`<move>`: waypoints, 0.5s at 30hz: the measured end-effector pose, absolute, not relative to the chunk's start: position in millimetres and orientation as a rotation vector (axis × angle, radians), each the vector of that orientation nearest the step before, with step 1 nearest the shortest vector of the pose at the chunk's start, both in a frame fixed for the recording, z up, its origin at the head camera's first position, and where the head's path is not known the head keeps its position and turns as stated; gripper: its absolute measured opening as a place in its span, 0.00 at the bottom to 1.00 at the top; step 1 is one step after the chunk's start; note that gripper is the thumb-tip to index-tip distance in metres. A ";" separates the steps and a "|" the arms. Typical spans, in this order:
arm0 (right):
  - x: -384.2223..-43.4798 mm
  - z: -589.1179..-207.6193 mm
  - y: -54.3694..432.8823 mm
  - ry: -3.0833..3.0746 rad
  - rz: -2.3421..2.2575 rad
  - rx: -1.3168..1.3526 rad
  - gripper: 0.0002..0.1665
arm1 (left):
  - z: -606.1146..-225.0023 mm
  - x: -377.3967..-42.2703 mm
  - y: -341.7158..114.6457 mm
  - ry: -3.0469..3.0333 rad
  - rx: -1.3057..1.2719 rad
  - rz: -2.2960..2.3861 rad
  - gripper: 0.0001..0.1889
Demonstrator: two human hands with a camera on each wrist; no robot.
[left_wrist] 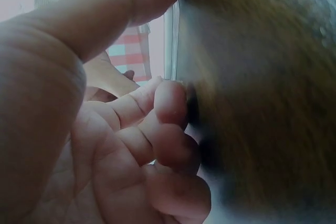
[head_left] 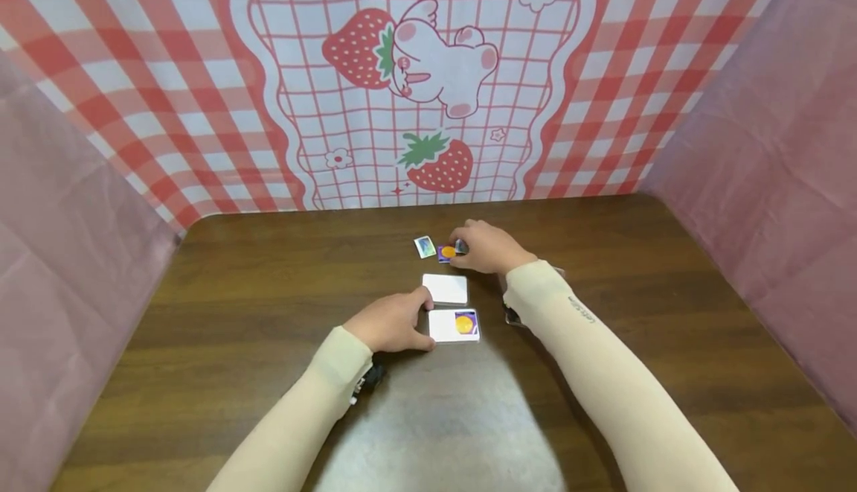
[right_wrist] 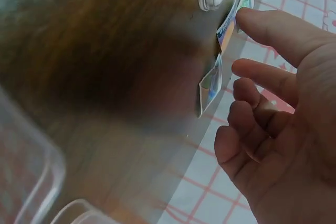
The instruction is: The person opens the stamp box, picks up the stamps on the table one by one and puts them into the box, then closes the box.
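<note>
My left hand (head_left: pixel 390 321) holds the left end of a flat white card case (head_left: pixel 442 327), thumb at its near edge and index finger at its far edge. An orange and purple picture (head_left: pixel 466 323) lies on the case's right part. Just beyond, a second white case (head_left: pixel 447 289) lies beside the index fingertip. My right hand (head_left: pixel 492 245) hovers with loosely bent fingers over three small picture cards at the back. One is orange and purple (right_wrist: pixel 227 29), close to the thumb; another (right_wrist: pixel 211 85) lies below the index fingertip; the third (head_left: pixel 425 246) is blue-green.
A clear plastic container (right_wrist: pixel 50 174) stands under my right forearm, largely hidden by the sleeve in the head view. The brown wooden table (head_left: pixel 254 306) ends at a red and white strawberry cloth (head_left: pixel 435 68). Pink cloth (head_left: pixel 756 127) hangs at both sides.
</note>
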State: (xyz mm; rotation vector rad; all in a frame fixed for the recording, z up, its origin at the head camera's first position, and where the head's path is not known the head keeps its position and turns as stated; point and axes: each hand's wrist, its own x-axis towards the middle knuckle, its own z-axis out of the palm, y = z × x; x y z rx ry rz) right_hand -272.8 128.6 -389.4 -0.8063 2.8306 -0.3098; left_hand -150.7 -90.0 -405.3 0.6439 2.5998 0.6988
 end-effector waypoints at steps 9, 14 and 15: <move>-272.7 -390.9 117.1 2.814 -0.228 -0.778 0.29 | -404.6 -149.1 -90.1 2.599 0.645 0.719 0.26; -274.7 -393.4 114.9 2.828 -0.226 -0.773 0.27 | -403.7 -149.3 -89.6 2.601 0.638 0.717 0.26; -275.0 -393.8 115.0 2.830 -0.230 -0.767 0.27 | -403.6 -149.3 -89.5 2.604 0.639 0.715 0.26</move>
